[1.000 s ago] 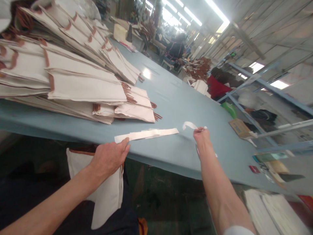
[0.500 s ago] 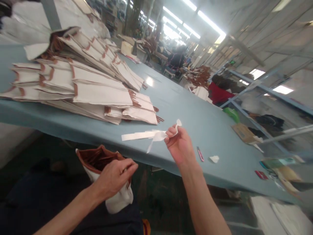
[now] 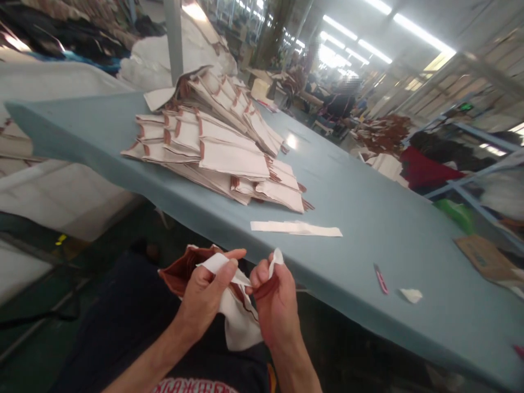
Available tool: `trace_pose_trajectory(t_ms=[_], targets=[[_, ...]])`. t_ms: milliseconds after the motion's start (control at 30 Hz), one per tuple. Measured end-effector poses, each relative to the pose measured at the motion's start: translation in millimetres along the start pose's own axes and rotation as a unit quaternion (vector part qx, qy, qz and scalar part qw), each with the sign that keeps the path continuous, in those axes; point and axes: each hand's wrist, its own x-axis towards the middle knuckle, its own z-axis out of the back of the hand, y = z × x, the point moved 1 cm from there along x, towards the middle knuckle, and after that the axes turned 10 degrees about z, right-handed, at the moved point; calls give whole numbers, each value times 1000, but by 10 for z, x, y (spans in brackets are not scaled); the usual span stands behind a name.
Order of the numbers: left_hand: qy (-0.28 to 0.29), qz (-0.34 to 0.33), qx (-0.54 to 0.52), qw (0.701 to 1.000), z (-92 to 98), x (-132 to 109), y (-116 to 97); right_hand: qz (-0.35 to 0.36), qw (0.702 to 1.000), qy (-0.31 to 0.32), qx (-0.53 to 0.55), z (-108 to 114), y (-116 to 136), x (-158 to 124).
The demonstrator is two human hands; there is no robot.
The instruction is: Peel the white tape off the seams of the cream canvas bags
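Note:
My left hand [image 3: 200,300] pinches one end of a white strip [image 3: 215,263] between thumb and fingers, with the index finger stretched out. My right hand [image 3: 275,305] is closed on the strip's other end, and a bit of white material pokes up past its thumb. Below both hands a white fabric bag [image 3: 241,330] with a brown lining leans on my lap, its mouth facing up and partly hidden by my left hand. Several flat white strips [image 3: 295,228] lie together near the table's edge, just beyond my hands.
Stacks of white bags with brown trim [image 3: 233,158] lie on the blue-green table [image 3: 339,256]. To the right are a pink cutter knife [image 3: 380,279] and a crumpled white scrap [image 3: 411,295]. A metal post [image 3: 174,43] rises behind the stacks; people work farther back.
My right hand has brought a white strip from the table to above the bag. My left hand now grips its other end. The view has swung left.

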Motion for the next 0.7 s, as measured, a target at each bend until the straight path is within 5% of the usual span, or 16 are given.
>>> trace_pose_trajectory(t_ms=[267, 400, 567, 700], targets=[[-59, 17, 5, 998, 290, -249, -102, -40, 999, -27, -4, 108, -325, -230], [-42, -24, 81, 996, 455, -376, -154, -48, 993, -19, -109, 335, -384, -200], [15, -63, 150, 987, 532, -453, -214, 48, 922, -14, -383, 685, -162, 32], [20, -85, 207, 975, 505, -474, -303, 113, 855, 94, -497, 480, 84, 44]])
